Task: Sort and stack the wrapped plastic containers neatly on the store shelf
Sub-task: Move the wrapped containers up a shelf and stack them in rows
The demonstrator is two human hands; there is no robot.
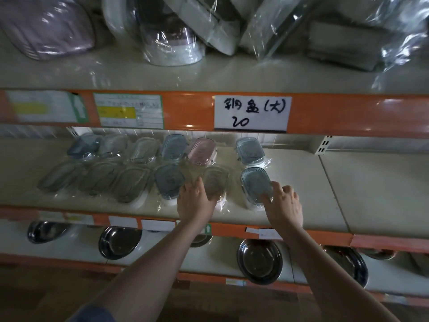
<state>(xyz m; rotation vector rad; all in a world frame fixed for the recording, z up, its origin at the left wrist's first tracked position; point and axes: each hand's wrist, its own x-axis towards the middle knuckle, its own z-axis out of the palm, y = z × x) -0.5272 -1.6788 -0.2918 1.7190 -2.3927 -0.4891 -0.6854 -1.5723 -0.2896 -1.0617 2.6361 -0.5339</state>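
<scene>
Several wrapped oval plastic containers lie in two rows on the middle shelf (301, 182). My left hand (193, 202) grips the near end of a clear grey container (216, 181) in the front row. My right hand (284, 204) holds the near end of a blue-grey container (254, 184) standing apart at the right. Behind it sits a light blue container (249, 149). A pink container (201, 151) and a blue one (173, 147) lie in the back row. A dark blue container (169, 180) rests just left of my left hand.
The orange shelf edge above (348, 115) carries a handwritten white label (253, 113). Bagged goods (171, 43) fill the top shelf. Steel bowls (259, 260) stand on the lower shelf. The right part of the middle shelf is bare.
</scene>
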